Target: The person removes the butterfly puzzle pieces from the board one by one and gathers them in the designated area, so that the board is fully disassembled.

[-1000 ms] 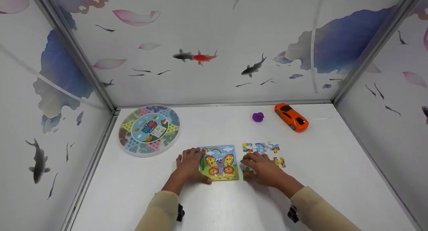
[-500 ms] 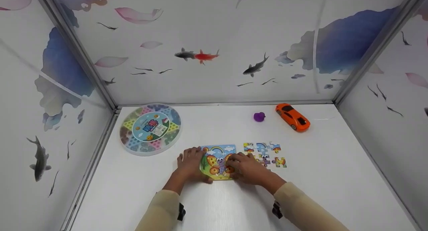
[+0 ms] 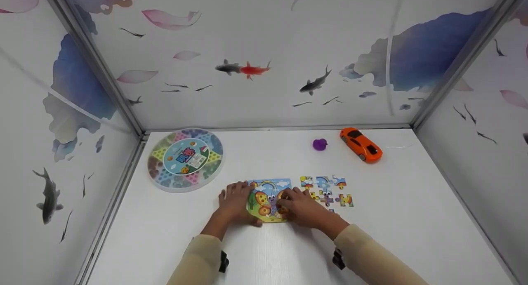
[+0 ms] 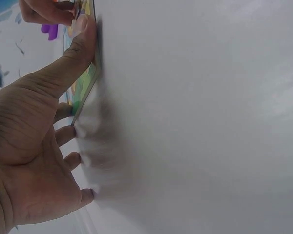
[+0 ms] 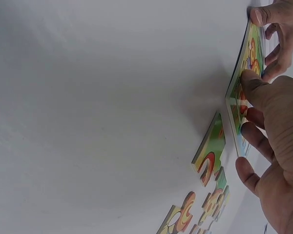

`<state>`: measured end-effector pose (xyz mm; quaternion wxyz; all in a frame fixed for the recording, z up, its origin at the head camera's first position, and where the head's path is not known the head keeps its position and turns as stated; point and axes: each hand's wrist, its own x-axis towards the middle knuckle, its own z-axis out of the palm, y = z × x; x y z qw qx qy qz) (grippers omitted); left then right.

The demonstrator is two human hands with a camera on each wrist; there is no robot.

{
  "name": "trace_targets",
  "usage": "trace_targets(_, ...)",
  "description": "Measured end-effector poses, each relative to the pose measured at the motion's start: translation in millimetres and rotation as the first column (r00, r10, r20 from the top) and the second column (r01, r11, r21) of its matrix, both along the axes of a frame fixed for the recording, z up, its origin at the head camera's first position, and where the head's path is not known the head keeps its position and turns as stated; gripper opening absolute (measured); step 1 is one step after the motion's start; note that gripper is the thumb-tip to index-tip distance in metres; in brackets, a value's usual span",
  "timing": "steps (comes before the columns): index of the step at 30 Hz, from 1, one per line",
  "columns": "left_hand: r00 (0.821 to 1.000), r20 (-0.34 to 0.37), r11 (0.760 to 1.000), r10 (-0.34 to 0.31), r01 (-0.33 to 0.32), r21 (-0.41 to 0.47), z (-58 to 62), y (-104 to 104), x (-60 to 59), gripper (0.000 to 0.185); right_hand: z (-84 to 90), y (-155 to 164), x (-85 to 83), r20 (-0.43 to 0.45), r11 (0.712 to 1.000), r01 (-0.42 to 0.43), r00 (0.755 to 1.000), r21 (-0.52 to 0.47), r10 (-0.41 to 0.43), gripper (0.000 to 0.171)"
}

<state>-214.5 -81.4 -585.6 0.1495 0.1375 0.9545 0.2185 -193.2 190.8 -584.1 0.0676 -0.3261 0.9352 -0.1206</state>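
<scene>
Both hands, left hand [image 3: 234, 202] and right hand [image 3: 304, 206], press flat on the thin, light puzzle board [image 3: 268, 200]; loose pieces [image 3: 328, 190] beside the right look best pinched at their edges.

1. The puzzle board [image 3: 267, 198] was a square card printed with a butterfly, a rainbow and grass. It lay flat on the white table [image 3: 264, 252], well in front of the orange toy car. The left hand [image 3: 234, 202] pressed its left edge and the right hand [image 3: 303, 206] rested on its right side.
2. The loose puzzle pieces [image 3: 328, 190] lay flat just right of the board, picture side up, in a rough cluster, showing bits of sky, rainbow and orange wing.
3. One green-and-orange piece [image 5: 210, 156] lay nearest the board's right edge, just apart from it, beside the right hand's fingers.
</scene>
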Motion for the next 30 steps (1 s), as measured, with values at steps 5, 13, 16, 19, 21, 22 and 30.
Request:
trace_targets(5,1.000,-0.010,0.999,0.001,-0.001,0.035,-1.7,-0.7,-0.3,0.121,-0.8,-0.1,-1.2,-0.008,1.000,-0.019,1.000,-0.022,0.019,0.034)
trace_targets(13,1.000,-0.009,0.999,-0.007,0.007,0.040,-2.5,-1.5,-1.7,0.121,1.7,-0.6,-0.9,0.026,0.998,-0.040,0.999,-0.042,0.041,0.038)
trace_targets(16,1.000,-0.003,0.999,-0.010,0.010,0.040,0.1,-1.4,-0.7,0.122,4.0,-1.0,0.8,0.071,0.999,-0.019,0.997,-0.044,0.022,0.039)
trace_targets(19,1.000,0.008,0.999,-0.008,0.008,0.032,0.2,-0.5,-0.6,0.122,6.0,-1.5,2.2,0.077,0.999,-0.017,0.997,-0.033,0.020,0.038)
trace_targets(21,1.000,0.006,0.999,-0.004,0.004,0.033,-4.3,-0.6,-2.2,0.123,6.7,-1.6,2.7,0.056,0.999,-0.031,0.998,-0.021,0.032,0.037)
trace_targets(22,1.000,0.004,0.999,-0.002,0.002,0.037,-7.7,-0.9,-3.3,0.124,6.9,-1.6,2.8,0.043,0.999,-0.039,0.998,-0.016,0.040,0.037)
trace_targets(30,1.000,0.001,1.000,-0.004,0.004,0.008,-1.5,-0.6,-1.3,0.123,6.2,4.9,2.4,-0.015,0.999,-0.046,0.999,-0.009,0.046,0.039)
